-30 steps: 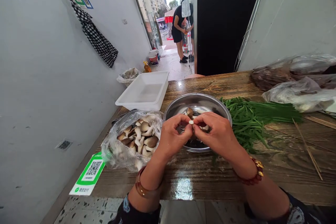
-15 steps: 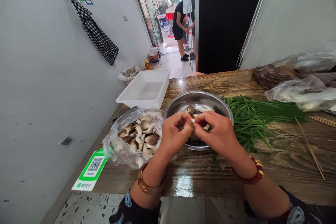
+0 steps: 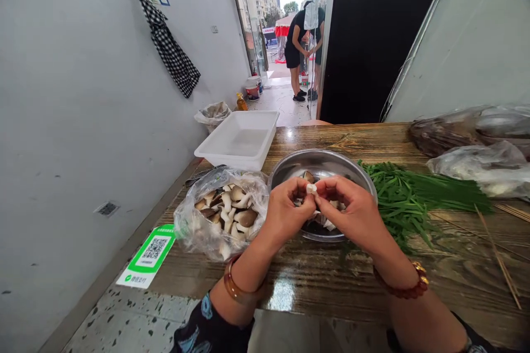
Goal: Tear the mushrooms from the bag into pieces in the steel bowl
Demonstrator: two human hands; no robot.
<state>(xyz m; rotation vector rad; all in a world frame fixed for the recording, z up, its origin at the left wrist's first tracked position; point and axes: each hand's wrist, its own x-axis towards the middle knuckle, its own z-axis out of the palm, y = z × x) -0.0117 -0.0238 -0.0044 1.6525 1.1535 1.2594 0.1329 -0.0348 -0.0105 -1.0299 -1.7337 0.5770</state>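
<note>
Between the fingertips of both hands is a small pale mushroom piece (image 3: pixel 311 189). My left hand (image 3: pixel 289 204) pinches it from the left, and my right hand (image 3: pixel 348 207) pinches it from the right. Both hands are over a steel bowl (image 3: pixel 285 164), which holds mushroom pieces (image 3: pixel 329 224) partly hidden by my fingers. To the left of the bowl lies a clear plastic bag (image 3: pixel 186 226), its mouth spread open around several brown-capped oyster mushrooms (image 3: pixel 234 207).
A white plastic tub (image 3: pixel 236 146) stands behind the bag. Chopped green chives (image 3: pixel 401 193) lie right of the bowl, with wooden skewers (image 3: pixel 499 256) and plastic bags (image 3: pixel 484 165) beyond. A QR-code card (image 3: pixel 151 256) sits at the table's left edge. A person (image 3: pixel 295 49) bends by the glass door.
The view has shifted slightly, so everything sits a little further right and lower. More of the pale mushroom piece shows between my fingertips, and more pieces are visible in the bowl.
</note>
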